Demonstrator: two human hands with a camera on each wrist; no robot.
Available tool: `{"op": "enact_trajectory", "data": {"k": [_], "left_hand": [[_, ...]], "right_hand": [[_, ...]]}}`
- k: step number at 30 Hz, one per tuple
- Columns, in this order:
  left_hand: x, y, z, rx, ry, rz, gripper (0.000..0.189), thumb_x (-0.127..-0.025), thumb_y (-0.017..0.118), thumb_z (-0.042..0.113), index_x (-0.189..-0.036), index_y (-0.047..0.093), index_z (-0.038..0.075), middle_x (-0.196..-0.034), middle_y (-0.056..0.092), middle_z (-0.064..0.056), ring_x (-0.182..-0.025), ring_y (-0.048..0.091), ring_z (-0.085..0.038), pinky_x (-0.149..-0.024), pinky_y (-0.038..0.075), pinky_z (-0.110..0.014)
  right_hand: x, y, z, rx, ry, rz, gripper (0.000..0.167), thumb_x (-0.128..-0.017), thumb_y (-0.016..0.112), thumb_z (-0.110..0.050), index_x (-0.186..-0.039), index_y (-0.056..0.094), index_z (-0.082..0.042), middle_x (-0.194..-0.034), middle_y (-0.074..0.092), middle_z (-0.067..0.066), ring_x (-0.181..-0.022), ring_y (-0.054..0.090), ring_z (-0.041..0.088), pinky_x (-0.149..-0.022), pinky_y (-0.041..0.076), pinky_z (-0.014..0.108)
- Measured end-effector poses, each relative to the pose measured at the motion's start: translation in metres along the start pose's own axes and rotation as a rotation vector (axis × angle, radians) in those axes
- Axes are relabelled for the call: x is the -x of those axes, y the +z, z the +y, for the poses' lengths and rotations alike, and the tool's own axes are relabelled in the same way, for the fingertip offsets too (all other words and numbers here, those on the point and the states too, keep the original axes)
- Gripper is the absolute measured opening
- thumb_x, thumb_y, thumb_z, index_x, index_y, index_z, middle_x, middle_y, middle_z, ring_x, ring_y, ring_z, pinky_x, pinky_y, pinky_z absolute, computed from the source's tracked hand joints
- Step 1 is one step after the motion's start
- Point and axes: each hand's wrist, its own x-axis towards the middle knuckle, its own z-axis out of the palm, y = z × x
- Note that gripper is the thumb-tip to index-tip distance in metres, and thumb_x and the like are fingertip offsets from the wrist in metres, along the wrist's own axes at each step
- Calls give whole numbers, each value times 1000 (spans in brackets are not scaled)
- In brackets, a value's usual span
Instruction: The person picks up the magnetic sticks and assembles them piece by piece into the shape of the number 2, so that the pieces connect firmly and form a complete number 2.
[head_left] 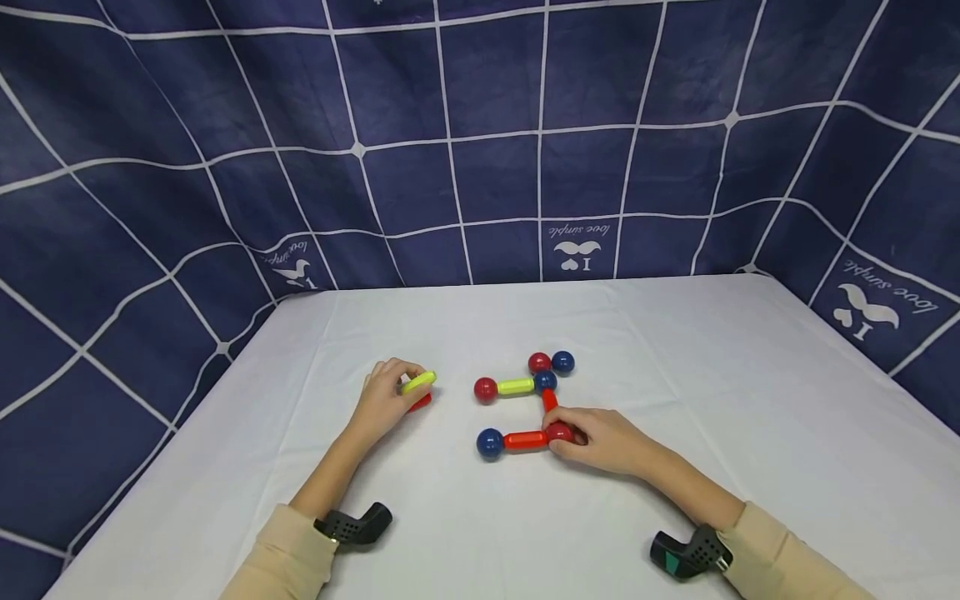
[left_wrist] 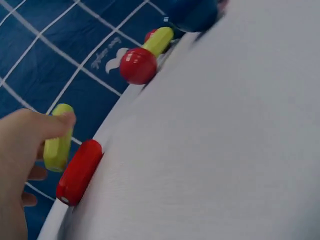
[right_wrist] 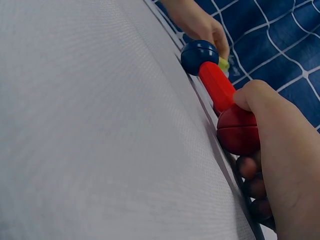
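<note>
Left hand (head_left: 384,402) pinches yellow-green plastic-looking rod (head_left: 418,382), long axis slanting away rightward; glossy red plastic-looking ball (right_wrist: 236,131) lies right (well apart), right hand (head_left: 606,438) clamped round it.

Beige sleeves (head_left: 288,557), black wrist cameras (head_left: 354,527)
</note>
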Motion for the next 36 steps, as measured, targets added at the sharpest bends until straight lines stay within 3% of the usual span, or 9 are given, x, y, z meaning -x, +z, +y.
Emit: {"op": "enact_trajectory", "data": {"k": [4,13,19,26,29,36], "left_hand": [[2,-4,20,46,-4,-56,23,-80,68,22,-99,64,9,-89,56,-4,-79,44,-18,-69,36,-28],[11,-3,58,94,-105,-374,20,-82,63,21,-96,64,7,-82,58,-2,-63,46,-12,-55,39,-24],[19,-5,73,123,-182,-517,15,-80,64,19,-90,61,8,-75,57,-2,-55,49,-13,-53,39,-24],[24,-7,77,196,-216,-688,16,-80,64,13,-91,56,4,-66,58,-3,-50,55,-12,-56,47,-25],[25,-7,76,249,-234,-740,18,-80,64,13,-92,56,3,-66,61,-3,-53,59,-12,-58,50,-25],[28,-5,74,380,-269,-856,20,-79,66,13,-91,55,2,-66,65,-3,-57,62,-11,-62,52,-25]], "right_hand": [[0,0,-1,15,-12,7,18,-85,56,-41,-102,57,-35,-88,57,-14,-76,48,5,-63,39,20],[0,0,-1,68,-98,88,16,-82,60,-38,-98,61,-32,-82,45,-14,-69,42,-1,-56,36,16],[0,-2,-6,82,-98,172,24,-78,64,-38,-100,59,-30,-104,46,-12,-63,41,0,-53,36,15],[-1,1,-13,175,-95,131,29,-80,61,-44,-105,56,-31,-121,48,-10,-83,56,5,-68,47,21],[-2,3,-15,188,-98,107,27,-80,61,-44,-104,57,-33,-119,50,-11,-88,57,6,-71,48,24],[-1,6,-13,136,-106,69,21,-83,60,-41,-102,59,-32,-108,52,-14,-83,52,2,-68,45,19]]}}
